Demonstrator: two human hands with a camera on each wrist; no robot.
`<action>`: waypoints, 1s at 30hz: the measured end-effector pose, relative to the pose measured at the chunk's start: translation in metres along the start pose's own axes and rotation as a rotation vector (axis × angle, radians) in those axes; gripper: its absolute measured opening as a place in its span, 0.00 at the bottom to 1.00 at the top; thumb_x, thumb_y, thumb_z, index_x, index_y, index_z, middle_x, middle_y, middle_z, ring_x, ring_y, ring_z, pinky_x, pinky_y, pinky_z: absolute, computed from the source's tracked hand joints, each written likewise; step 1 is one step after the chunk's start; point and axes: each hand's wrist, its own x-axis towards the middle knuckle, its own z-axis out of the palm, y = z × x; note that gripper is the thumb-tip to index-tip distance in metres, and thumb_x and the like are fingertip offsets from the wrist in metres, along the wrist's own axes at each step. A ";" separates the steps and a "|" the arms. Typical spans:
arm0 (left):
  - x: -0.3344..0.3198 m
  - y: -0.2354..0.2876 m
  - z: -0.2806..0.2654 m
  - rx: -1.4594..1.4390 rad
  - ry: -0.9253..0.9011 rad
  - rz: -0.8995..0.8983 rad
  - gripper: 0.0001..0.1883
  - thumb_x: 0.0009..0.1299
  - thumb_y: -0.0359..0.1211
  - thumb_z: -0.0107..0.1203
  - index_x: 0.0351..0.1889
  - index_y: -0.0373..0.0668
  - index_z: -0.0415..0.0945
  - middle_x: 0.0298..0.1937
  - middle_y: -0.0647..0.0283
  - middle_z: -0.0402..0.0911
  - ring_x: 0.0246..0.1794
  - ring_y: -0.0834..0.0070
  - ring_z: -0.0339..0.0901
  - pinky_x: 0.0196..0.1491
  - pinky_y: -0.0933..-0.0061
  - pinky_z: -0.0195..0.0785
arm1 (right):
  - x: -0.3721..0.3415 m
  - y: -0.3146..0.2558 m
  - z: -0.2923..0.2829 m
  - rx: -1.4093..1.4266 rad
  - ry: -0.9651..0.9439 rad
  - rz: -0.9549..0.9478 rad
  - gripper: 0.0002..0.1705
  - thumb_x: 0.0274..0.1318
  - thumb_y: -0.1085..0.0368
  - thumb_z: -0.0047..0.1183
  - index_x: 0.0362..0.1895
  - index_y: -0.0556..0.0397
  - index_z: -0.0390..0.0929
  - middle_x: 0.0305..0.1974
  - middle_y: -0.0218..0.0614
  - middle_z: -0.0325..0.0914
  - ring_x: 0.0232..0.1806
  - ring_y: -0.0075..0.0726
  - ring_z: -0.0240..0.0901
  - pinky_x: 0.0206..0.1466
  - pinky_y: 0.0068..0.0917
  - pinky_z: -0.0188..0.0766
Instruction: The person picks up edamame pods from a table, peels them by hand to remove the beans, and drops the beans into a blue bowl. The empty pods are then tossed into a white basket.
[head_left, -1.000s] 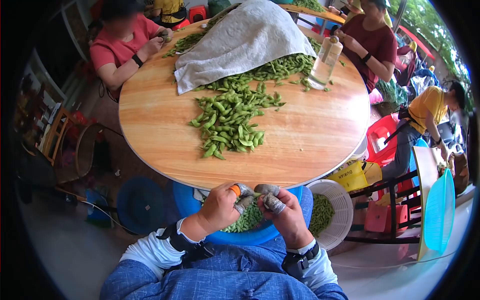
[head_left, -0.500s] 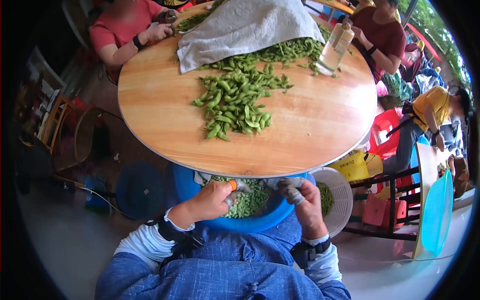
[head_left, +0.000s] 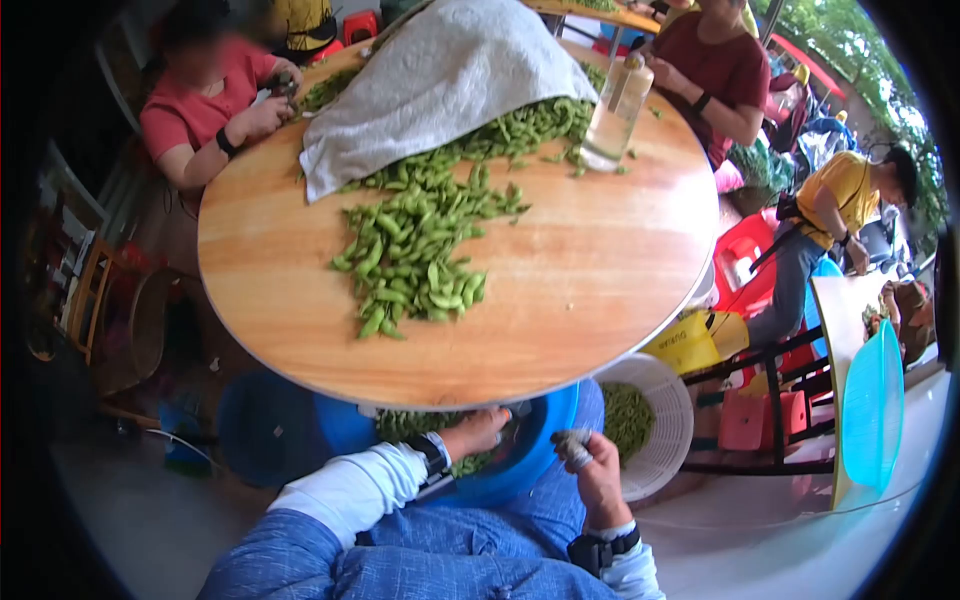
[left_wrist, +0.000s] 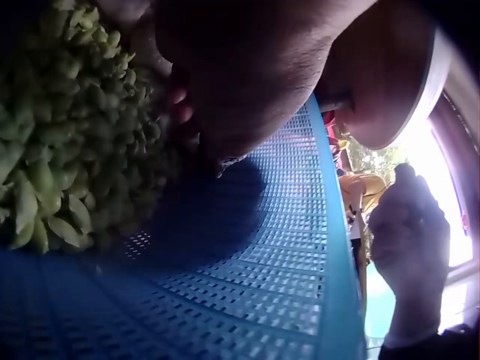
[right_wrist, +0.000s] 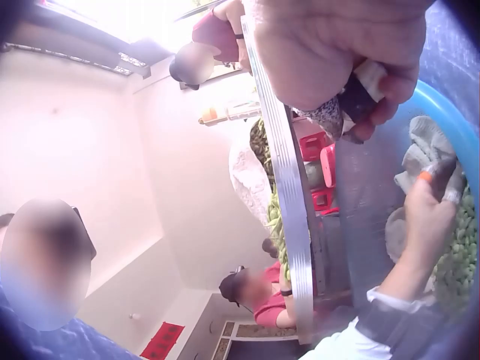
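Low inside the blue basket (head_left: 530, 480) my left hand (head_left: 478, 430) reaches in, partly under the table edge. In the right wrist view, the left hand (right_wrist: 424, 229), with an orange band on a digit, meets a grey cloth (right_wrist: 427, 146) at the basket's wall; I cannot tell whether it grips it. Shelled green beans (left_wrist: 82, 127) fill the basket beside it. My right hand (head_left: 600, 470) is raised by the basket's right rim, fingers curled, fingertips wrapped in grey; nothing shows between them. Green soybean pods (head_left: 415, 250) lie in a pile on the round wooden table (head_left: 570, 290).
A pale cloth (head_left: 460, 80) covers a larger heap of pods. A clear bottle (head_left: 615, 115) stands at the table's right. On the floor are a white basket (head_left: 675, 410) with green contents and a dark blue basin (head_left: 260, 430). Other people sit around the table.
Both hands were together on a pod, then parted. My left hand has moved right and forward inside the basket; the right has drawn back lower. The head view has shifted.
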 end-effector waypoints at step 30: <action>-0.078 0.016 -0.090 -1.322 0.299 -0.317 0.11 0.59 0.26 0.52 0.41 0.39 0.69 0.32 0.68 0.74 0.30 0.81 0.71 0.28 0.78 0.65 | 0.024 0.025 0.080 -0.346 -0.337 -0.143 0.09 0.51 0.72 0.46 0.37 0.62 0.72 0.31 0.27 0.72 0.33 0.18 0.64 0.37 0.18 0.63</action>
